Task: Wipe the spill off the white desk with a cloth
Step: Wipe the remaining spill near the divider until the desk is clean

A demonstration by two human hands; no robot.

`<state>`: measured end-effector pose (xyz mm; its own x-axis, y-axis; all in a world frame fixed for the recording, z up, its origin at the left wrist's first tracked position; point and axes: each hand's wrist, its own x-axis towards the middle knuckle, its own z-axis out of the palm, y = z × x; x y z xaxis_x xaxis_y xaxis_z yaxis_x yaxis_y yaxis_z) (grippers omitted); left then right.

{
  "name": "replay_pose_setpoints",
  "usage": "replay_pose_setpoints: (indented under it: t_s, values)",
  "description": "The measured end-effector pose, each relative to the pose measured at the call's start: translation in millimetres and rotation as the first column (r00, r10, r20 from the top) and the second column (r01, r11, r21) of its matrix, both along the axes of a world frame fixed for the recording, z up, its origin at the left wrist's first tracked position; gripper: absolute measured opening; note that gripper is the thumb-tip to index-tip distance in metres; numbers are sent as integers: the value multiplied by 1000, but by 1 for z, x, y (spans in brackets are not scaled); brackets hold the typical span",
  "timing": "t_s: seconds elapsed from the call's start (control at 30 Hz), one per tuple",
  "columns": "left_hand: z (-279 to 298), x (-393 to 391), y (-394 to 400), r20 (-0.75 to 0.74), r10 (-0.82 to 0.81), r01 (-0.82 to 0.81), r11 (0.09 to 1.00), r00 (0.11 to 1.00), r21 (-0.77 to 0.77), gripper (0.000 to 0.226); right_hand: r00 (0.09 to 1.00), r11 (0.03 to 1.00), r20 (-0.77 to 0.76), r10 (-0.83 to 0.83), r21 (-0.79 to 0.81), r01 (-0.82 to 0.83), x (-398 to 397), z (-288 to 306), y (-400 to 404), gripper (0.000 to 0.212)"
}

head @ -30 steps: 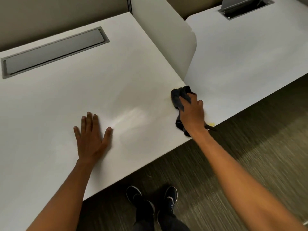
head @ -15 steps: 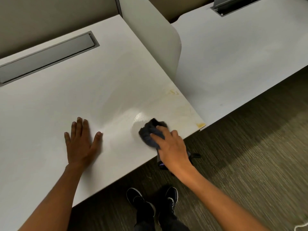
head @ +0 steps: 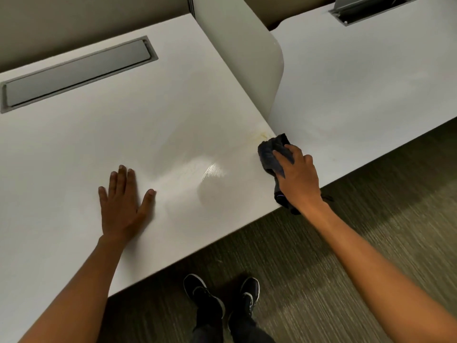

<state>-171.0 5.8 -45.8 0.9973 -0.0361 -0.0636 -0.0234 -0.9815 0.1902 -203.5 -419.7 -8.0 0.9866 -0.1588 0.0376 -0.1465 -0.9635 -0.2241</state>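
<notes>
My right hand [head: 298,175] presses a dark cloth [head: 270,151] onto the white desk [head: 74,149] at its right front corner; the fingers curl over the cloth, and part of it hangs past the desk edge. Just beyond the cloth lies a faint yellowish stain [head: 262,133]. A wet, shiny smear [head: 212,170] marks the desk between my hands. My left hand [head: 123,201] rests flat on the desk, fingers spread, holding nothing.
A grey cable hatch [head: 76,70] is set into the back of the desk. A white divider panel [head: 242,50] separates it from a second white desk [head: 371,78] on the right, whose hatch [head: 371,7] stands open. My shoes [head: 220,298] stand on carpet below.
My right hand swept the cloth from the desk's front middle back to the right corner, near the stain. The left hand stayed flat in place.
</notes>
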Motion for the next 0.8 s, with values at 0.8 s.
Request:
replay_pose_setpoints:
  t_s: [0.8]
  values:
    - [0,1,1,25,15,-14,1000,1000,-26,77,997,995,39,71,72,-74,137,1,45,32]
